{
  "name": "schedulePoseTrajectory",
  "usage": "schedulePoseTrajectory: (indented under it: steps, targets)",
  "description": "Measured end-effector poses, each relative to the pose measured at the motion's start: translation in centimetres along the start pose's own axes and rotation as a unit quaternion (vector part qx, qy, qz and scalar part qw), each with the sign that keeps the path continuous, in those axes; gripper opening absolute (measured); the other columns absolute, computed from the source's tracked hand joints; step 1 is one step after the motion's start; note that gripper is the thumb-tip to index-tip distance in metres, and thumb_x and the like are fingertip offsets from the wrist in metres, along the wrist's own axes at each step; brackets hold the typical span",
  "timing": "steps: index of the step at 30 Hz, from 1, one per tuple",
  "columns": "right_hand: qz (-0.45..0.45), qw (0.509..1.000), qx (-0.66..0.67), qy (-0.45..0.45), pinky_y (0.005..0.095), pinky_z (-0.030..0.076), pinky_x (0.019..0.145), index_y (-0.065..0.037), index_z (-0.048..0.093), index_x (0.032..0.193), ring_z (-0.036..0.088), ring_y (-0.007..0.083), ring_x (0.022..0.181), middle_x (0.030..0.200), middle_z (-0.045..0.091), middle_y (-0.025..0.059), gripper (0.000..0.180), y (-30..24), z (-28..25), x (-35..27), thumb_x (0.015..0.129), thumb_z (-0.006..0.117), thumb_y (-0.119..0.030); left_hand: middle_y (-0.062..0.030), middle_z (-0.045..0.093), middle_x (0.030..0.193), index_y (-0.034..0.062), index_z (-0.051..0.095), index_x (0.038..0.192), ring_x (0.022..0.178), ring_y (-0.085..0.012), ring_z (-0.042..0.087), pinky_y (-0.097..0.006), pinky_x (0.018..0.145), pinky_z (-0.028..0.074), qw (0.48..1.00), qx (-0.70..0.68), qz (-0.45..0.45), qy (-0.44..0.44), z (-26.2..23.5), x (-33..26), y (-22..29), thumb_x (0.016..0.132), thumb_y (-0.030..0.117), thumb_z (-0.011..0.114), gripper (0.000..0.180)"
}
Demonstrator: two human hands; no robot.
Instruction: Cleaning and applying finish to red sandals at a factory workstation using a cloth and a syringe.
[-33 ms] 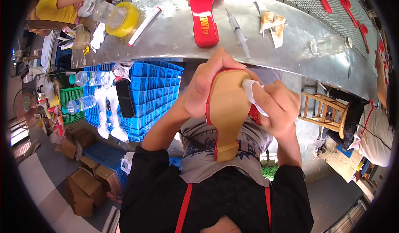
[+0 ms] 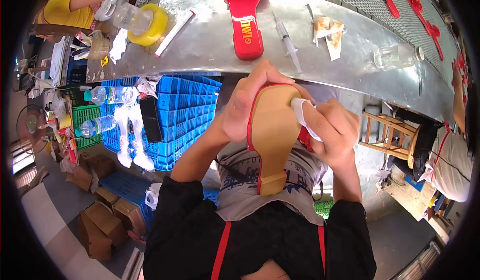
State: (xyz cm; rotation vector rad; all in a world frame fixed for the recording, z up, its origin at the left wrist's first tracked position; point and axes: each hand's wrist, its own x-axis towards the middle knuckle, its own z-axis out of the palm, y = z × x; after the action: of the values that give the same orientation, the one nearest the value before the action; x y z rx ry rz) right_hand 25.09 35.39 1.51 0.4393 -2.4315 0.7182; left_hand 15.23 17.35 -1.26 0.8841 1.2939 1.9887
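Gripping a red-edged sandal (image 2: pixel 274 135) at the centre of the frame, held its tan sole (image 2: pixel 270 117) toward the camera, with the left hand (image 2: pixel 240 107) wrapped around the upper left edge. Pinched a white cloth (image 2: pixel 298 110) in the right hand (image 2: pixel 335 127) and touched it to the sole's upper right edge. Had another red sandal (image 2: pixel 243 22) on the metal table (image 2: pixel 200 45) at top centre, between a white marker (image 2: pixel 175 33) and a syringe (image 2: pixel 286 39), with a clear bottle (image 2: pixel 396 56) lying at upper right.
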Motion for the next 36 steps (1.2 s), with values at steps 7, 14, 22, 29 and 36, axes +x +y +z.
schedulePoseTrajectory:
  steps: [7, 14, 22, 29, 36]
  targets:
    - [0.015, 0.999, 0.008, -0.032, 0.0334, 0.039, 0.046, -0.001, 0.073, 0.097, 0.053, 0.0210, 0.056, 0.074, 0.056, 0.0060, 0.039, 1.0, 0.3, 1.0, 0.058, 0.068, -0.004, -0.0346, 0.061, 0.115, 0.0023, 0.041, 0.116, 0.108, -0.0383, 0.065, -0.048, 0.094, 0.051, 1.000, 0.016, -0.016, 0.015, -0.8, 0.9, -0.7, 0.088, 0.085, 0.021, 0.089]
    - [0.070, 0.997, 0.021, 0.028, 0.0300, 0.042, 0.046, -0.008, 0.073, 0.104, 0.054, 0.0173, 0.059, 0.079, 0.054, 0.0048, 0.046, 0.8, 0.0, -0.8, 0.058, 0.069, -0.003, -0.0318, 0.062, 0.117, 0.0003, 0.041, 0.114, 0.109, -0.0336, 0.065, -0.043, 0.094, 0.051, 0.991, -0.134, 0.001, -0.002, -1.1, 2.4, -1.5, 0.100, 0.067, 0.018, 0.072]
    - [-0.034, 0.986, -0.154, -0.058, 0.0276, 0.046, 0.054, -0.014, 0.071, 0.113, 0.054, 0.0170, 0.072, 0.099, 0.052, 0.0073, 0.049, 1.0, -0.2, 1.6, 0.064, 0.073, -0.012, -0.0199, 0.063, 0.114, -0.0023, 0.047, 0.119, 0.107, -0.0242, 0.063, -0.035, 0.093, 0.049, 0.999, 0.030, -0.019, -0.005, -0.7, 2.7, -0.7, 0.096, 0.075, 0.016, 0.087]
    - [-0.056, 0.976, -0.195, -0.079, 0.0270, 0.045, 0.057, -0.015, 0.070, 0.114, 0.054, 0.0167, 0.076, 0.099, 0.051, 0.0058, 0.045, 2.1, -0.4, 1.1, 0.069, 0.071, -0.016, -0.0127, 0.060, 0.112, -0.0020, 0.051, 0.114, 0.106, -0.0194, 0.059, -0.032, 0.095, 0.045, 0.993, 0.033, -0.087, 0.075, -0.7, 2.0, 0.3, 0.077, 0.095, 0.006, 0.113]
    - [-0.054, 0.982, -0.166, -0.073, 0.0264, 0.044, 0.054, -0.016, 0.070, 0.114, 0.054, 0.0166, 0.074, 0.095, 0.050, 0.0050, 0.043, 1.6, 1.8, 1.8, 0.070, 0.070, -0.017, -0.0154, 0.061, 0.110, -0.0026, 0.045, 0.119, 0.103, -0.0200, 0.060, -0.032, 0.092, 0.047, 0.998, 0.028, -0.051, 0.026, -1.1, 3.1, -1.2, 0.087, 0.085, 0.013, 0.098]
